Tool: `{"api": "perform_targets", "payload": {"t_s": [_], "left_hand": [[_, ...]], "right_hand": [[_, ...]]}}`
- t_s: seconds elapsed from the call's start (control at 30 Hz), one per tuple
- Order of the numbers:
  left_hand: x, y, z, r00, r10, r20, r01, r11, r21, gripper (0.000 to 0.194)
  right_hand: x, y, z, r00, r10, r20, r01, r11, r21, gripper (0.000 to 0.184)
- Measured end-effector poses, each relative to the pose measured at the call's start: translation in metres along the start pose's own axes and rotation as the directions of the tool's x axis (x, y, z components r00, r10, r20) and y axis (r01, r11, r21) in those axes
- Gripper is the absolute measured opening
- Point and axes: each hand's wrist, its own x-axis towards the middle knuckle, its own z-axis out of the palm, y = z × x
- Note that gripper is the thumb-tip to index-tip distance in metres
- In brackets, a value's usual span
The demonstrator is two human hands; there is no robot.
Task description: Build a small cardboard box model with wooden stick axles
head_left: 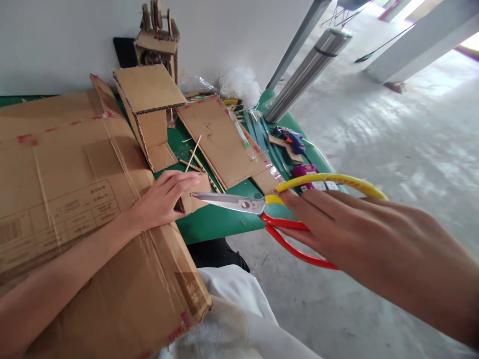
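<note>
My right hand (348, 234) grips a pair of scissors (234, 202) by its yellow and red handles. The blades look closed and point left, their tip in front of a small cardboard piece (198, 198); whether they touch it I cannot tell. My left hand (170, 194) is closed around that piece, with its thumb below and its fingers on top. A thin wooden stick (193, 153) slants up just behind the fingers; whether it is fixed to the piece is unclear. My left wrist lies over a large flattened cardboard box (105, 234).
Behind my left hand stands an open cardboard box (151, 89). Cardboard sheets (220, 142), glue sticks (256, 127), a blue glue gun (290, 139) and a purple container (305, 172) lie on the green table (224, 219). A steel cylinder (307, 75) rises at the table's right edge.
</note>
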Motion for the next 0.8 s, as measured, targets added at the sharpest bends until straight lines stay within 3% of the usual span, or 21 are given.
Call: {"api": "perform_targets", "payload": {"t_s": [0.37, 0.8], "left_hand": [[0.002, 0.003, -0.001, 0.999, -0.014, -0.039, 0.015, 1.0, 0.022, 0.074], [0.001, 0.006, -0.004, 0.994, 0.106, -0.012, -0.104, 0.986, 0.134, 0.068]], "right_hand": [[0.006, -0.004, -0.006, 1.0, -0.024, -0.005, 0.023, 0.999, -0.025, 0.045], [0.01, -0.014, -0.022, 0.999, -0.019, 0.034, 0.021, 0.999, -0.041, 0.045]]}}
